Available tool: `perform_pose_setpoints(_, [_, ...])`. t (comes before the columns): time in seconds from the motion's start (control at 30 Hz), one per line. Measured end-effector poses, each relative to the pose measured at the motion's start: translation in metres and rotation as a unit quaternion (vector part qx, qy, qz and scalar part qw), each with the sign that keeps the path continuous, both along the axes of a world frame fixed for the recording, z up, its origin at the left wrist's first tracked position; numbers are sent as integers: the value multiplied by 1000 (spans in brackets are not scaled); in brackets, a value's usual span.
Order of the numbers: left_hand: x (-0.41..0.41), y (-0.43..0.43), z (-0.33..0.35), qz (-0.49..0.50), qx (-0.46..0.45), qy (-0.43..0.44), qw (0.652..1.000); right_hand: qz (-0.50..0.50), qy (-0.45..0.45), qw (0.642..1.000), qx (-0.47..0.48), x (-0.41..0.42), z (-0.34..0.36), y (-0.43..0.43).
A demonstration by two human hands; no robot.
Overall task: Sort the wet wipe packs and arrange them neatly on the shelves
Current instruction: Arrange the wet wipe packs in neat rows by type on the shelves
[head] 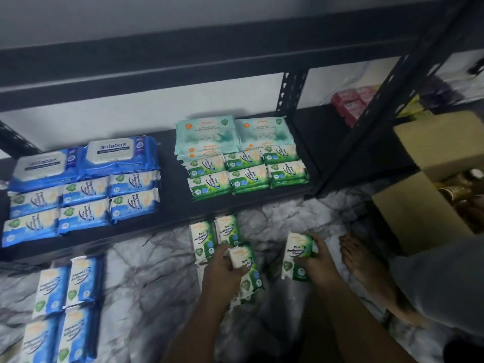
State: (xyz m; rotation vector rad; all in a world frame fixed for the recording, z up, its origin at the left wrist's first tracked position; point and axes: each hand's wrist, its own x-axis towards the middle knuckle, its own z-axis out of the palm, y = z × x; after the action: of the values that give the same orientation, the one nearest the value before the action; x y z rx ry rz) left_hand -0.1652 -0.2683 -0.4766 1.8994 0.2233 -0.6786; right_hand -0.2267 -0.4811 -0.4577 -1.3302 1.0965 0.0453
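On the marble floor my left hand (222, 271) grips a green pine wipe pack (248, 268) lying on top of other green packs. My right hand (318, 268) holds a second green pine pack (297, 254) upright just above the floor. Two more green packs (214, 235) lie beside them on the floor. The black bottom shelf (172, 203) carries rows of green pine packs (247, 170) in front of pale teal packs (233, 133), and to the left blue fragrance-free packs (83, 203) in front of two large blue Antabax packs (86, 161).
Several blue packs (65, 305) lie on the floor at lower left. An open cardboard box (429, 205) stands at right beside a black shelf post (366, 127). My bare foot (366, 271) rests to the right of my hands. Pink packs (351, 103) sit at the back right.
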Motion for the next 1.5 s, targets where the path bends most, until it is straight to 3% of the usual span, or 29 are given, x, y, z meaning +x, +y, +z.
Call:
perform_pose_setpoints(0.33, [90,-84,-30,-158,176,-144,961,2,-17,998,-61,37,-53,-26])
perform_pose_setpoints(0.5, [109,-100,-47,-237,305,-147,911,-21,-16,998,-48,48,-74,-32])
perform_pose_setpoints(0.73, [115,-105,-57,-318,407,-170,839,-28,-35,998,-42,58,-85,-34])
perform_pose_setpoints(0.8, [117,-104,-57,-325,412,-172,834,-37,-34,998,-33,60,-88,-36])
perform_pose_setpoints(0.9, [118,-95,-57,-305,377,-181,856,-43,-27,998,-24,61,-91,-35])
perform_pose_setpoints(1.0, [111,-71,-60,-251,328,-263,872,-39,-34,998,-26,66,-88,-32])
perform_pose_setpoints(1.13, [93,-26,-69,-171,327,-367,854,-6,-24,999,-43,78,-85,-20])
perform_pose_setpoints(1.3, [81,4,-77,-174,401,-339,833,62,-18,996,-66,93,-87,3])
perform_pose_setpoints(1.5, [79,9,-91,-189,388,-339,836,141,-15,979,-146,110,-97,24])
